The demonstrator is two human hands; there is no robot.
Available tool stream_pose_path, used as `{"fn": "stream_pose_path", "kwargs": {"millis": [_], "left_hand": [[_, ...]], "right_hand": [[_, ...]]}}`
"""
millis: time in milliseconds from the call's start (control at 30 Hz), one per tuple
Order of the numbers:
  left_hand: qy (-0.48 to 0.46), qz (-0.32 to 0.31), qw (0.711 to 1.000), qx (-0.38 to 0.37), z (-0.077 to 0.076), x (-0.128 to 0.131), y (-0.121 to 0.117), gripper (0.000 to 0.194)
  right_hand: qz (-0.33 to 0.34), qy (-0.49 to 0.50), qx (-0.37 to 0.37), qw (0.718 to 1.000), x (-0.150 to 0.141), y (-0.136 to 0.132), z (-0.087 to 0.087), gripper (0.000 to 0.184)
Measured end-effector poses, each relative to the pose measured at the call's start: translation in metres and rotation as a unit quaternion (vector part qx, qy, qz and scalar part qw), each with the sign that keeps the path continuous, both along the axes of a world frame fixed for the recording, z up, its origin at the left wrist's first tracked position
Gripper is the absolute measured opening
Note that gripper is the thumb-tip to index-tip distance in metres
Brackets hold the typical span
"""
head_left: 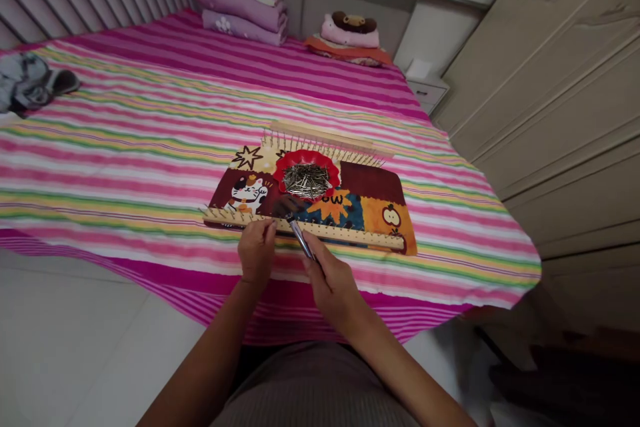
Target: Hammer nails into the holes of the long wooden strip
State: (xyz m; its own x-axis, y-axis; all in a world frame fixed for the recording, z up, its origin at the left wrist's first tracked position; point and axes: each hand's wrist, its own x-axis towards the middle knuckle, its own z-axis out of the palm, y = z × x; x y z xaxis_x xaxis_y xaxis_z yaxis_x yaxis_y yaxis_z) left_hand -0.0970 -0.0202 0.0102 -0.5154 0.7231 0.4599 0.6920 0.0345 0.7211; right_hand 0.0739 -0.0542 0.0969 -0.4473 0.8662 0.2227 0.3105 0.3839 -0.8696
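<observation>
My right hand [333, 280] is wrapped round a hammer [301, 238] with a metal shaft. Its dark head is smeared by motion above a pale wooden strip [345, 235] dotted with holes. Thin nails stand up along the strip's left part. My left hand [257, 250] is closed at the strip's front edge, left of the hammer; whatever its fingertips pinch is too small to make out. Behind the strip, a red scalloped bowl [281, 180] holds a heap of loose nails [307, 180]. Both strip and bowl rest on a patterned mat [367, 180].
A second wooden strip [325, 137] bristling with nails lies behind the bowl. Striped cloth [150, 140] covers the bed. Folded purple bedding [243, 10] and a pink stack [350, 33] sit by the headboard. Grey clothing [33, 83] lies at far left; wardrobe doors [560, 100] stand right.
</observation>
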Motion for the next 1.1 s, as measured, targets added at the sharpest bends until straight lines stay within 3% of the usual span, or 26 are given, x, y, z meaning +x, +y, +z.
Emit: {"fn": "stream_pose_path", "kwargs": {"millis": [167,400,567,700,767,967,1100], "left_hand": [[0.037,0.015,0.999,-0.008,-0.005,0.000,0.001,0.018],[0.037,-0.003,0.999,0.015,-0.007,-0.001,0.001,0.017],[0.032,0.010,0.999,-0.032,-0.007,-0.002,0.000,0.016],[0.007,0.003,1.000,-0.022,-0.004,0.000,0.001,0.013],[-0.001,-0.002,1.000,-0.021,-0.002,0.000,0.001,0.013],[0.008,-0.014,1.000,-0.013,0.004,-0.005,-0.007,0.016],[0.066,-0.020,0.997,0.029,0.027,-0.009,-0.009,0.019]], "right_hand": [[0.041,-0.036,0.013,0.998,-0.008,0.005,0.000,0.053],[0.002,-0.019,0.096,0.995,-0.006,-0.001,0.006,0.053],[0.050,-0.050,0.005,0.997,-0.004,-0.001,0.004,0.055],[-0.023,-0.005,0.010,1.000,0.007,-0.006,0.011,0.049],[-0.070,0.020,-0.023,0.997,0.018,-0.009,0.010,0.047],[-0.181,0.110,-0.192,0.958,0.056,-0.030,-0.025,0.050],[-0.235,0.164,-0.243,0.927,0.072,-0.042,-0.039,0.058]]}}
